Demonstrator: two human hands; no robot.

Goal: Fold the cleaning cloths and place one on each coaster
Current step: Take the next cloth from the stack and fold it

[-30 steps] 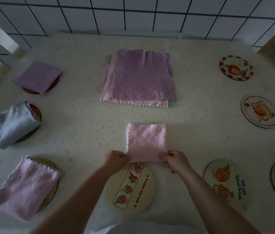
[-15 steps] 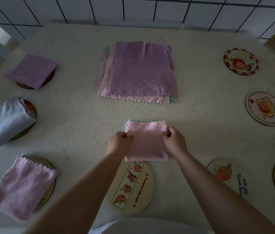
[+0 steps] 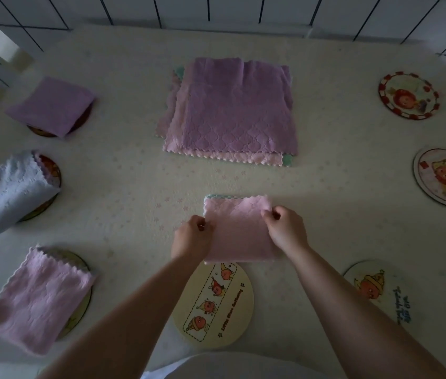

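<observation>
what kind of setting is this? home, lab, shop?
Probably a home kitchen or dining area, though that's a guess: a white tiled wall behind a table under a cream floral cover, cartoon-printed coasters around its edge, and a stack of cleaning cloths.

A small folded pink waffle-textured cloth (image 3: 239, 231) is lying flat at lower centre, a mint edge peeking out along its top, its near edge overlapping the cream oval coaster with cartoon fruit figures (image 3: 216, 305). A stack of unfolded purple and pink cloths (image 3: 230, 110) is sitting at upper centre. Down the left side, a folded purple cloth (image 3: 52, 105), a folded pale blue cloth (image 3: 8, 190) and a folded pink cloth (image 3: 35, 299) are each resting on a round coaster. Four bare round illustrated coasters (image 3: 443, 177) are lying along the right side.
</observation>
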